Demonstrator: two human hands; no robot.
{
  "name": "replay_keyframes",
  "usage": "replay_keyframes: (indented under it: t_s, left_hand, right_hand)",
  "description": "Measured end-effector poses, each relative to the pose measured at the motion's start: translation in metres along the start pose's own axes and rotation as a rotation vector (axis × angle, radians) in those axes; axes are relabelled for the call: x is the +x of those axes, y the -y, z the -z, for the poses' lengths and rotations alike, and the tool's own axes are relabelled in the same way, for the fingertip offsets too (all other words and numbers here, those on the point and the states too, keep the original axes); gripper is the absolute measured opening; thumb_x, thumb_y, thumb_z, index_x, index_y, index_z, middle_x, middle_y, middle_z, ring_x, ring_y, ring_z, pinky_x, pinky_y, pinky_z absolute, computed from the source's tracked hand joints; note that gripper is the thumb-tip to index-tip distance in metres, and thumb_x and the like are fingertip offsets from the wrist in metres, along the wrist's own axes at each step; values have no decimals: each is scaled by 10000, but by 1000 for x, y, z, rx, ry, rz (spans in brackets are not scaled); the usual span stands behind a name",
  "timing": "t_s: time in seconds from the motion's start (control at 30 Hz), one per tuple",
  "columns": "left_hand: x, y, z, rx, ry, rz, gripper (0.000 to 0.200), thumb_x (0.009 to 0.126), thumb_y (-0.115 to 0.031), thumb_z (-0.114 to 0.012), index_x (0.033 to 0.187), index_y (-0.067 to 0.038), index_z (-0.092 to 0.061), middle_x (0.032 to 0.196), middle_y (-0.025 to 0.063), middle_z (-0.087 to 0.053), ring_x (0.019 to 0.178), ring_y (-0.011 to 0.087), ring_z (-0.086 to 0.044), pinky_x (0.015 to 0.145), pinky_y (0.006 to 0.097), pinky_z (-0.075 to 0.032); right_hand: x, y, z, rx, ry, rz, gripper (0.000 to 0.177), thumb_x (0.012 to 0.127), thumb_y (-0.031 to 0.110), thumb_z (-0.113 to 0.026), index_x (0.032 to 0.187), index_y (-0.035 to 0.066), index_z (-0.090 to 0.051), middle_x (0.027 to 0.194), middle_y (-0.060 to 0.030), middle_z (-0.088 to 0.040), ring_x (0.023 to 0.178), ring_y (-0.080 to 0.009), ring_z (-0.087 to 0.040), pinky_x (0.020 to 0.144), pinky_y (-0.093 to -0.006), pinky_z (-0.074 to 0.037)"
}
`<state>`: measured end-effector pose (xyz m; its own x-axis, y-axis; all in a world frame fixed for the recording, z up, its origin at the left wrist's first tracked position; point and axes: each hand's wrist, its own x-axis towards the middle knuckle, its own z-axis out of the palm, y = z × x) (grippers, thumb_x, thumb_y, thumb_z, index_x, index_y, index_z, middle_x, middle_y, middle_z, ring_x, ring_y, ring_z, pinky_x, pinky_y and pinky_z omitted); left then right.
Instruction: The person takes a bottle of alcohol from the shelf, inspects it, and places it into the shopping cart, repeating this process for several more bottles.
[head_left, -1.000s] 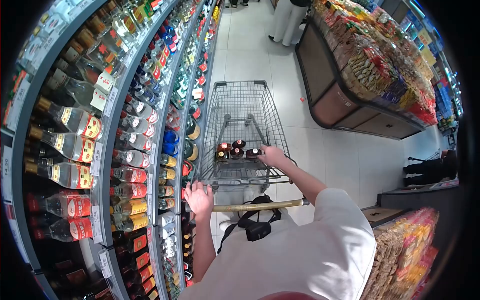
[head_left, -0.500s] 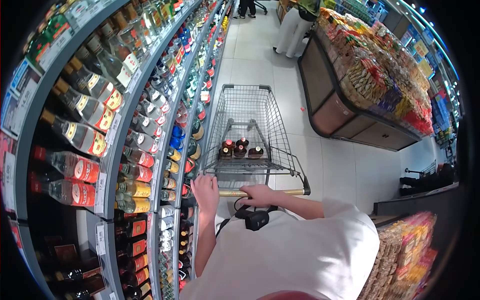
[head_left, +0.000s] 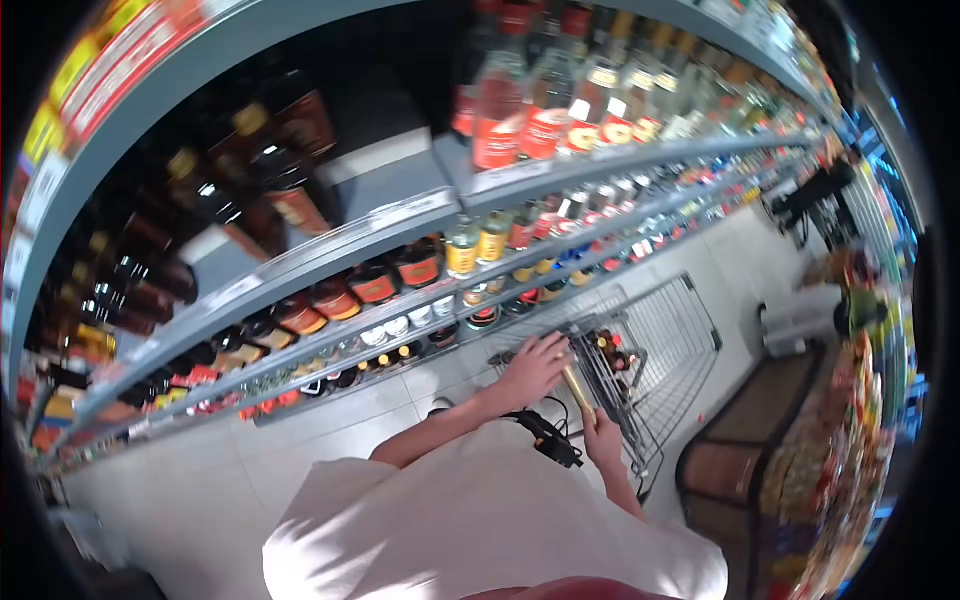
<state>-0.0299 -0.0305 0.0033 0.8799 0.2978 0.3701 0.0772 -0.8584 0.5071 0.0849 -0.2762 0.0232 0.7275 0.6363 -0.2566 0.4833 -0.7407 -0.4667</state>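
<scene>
a supermarket aisle ran along tiered shelves (head_left: 330,245) crowded with bottles, blurred by head motion, above a pale tiled floor (head_left: 200,480). the wire cart (head_left: 665,335) stood at lower right, just beside the bottom shelf, with a few dark bottles (head_left: 605,350) in its basket. the left hand (head_left: 535,365) lay over the shelf-side end of the golden handle bar (head_left: 578,385), fingers spread rather than wrapped; the right hand (head_left: 603,442) was closed around the bar nearer the body. with the cart so near the shelf, steering well seemed to call for a full grip from both hands and a slow push, keeping the basket's corner off the glass. half a second earlier the view had looked straight down the aisle; now it had swung to the shelves. a second earlier the right hand had been reaching into the basket.
</scene>
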Motion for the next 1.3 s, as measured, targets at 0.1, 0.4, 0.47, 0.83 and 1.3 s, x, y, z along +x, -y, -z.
replay_keyframes:
  t_s: [0.1,0.4,0.47,0.83,1.3]
  left_hand:
    - [-12,9,10,45,34,-78,510,954,-239,-704,1440,-116,-612,1589,110,-497,1542,317,-366,1199,586,-364]
    - [-30,28,40,-35,107,-107,499,946,-152,-694,1434,-113,-598,1573,97,-513,1547,318,-372,1190,507,-396]
    - [-34,31,42,-44,75,-117,492,947,-150,-689,1429,-109,-601,1567,98,-518,1544,321,-376,1190,507,-397]
    - [-50,37,50,-165,70,-91,495,932,-112,-669,1424,-81,-625,1585,87,-512,1553,298,-358,1215,470,-402]
    - [26,10,145,-208,5,-107,485,950,-154,-699,1407,-14,-617,1461,192,-608,1445,370,-500,1196,461,-428]
  right_hand:
    - [-4,9,-4,-49,-2,-9,483,1059,512,-574,932,49,-627,725,-227,-673,726,-466,-686,634,-550,-487]
    - [-15,32,-19,-30,-83,107,501,1072,474,-577,845,28,-575,622,-217,-606,626,-471,-635,583,-547,-442]
    - [-14,30,-26,-45,-88,113,494,1070,466,-583,843,28,-573,624,-221,-604,626,-475,-633,577,-552,-438]
    - [-26,45,-33,-52,-68,59,450,1055,446,-615,894,28,-583,688,-253,-645,697,-496,-660,604,-582,-463]
    - [-20,39,-28,-120,-106,54,459,1062,471,-586,878,51,-563,650,-227,-621,670,-486,-650,593,-581,-459]
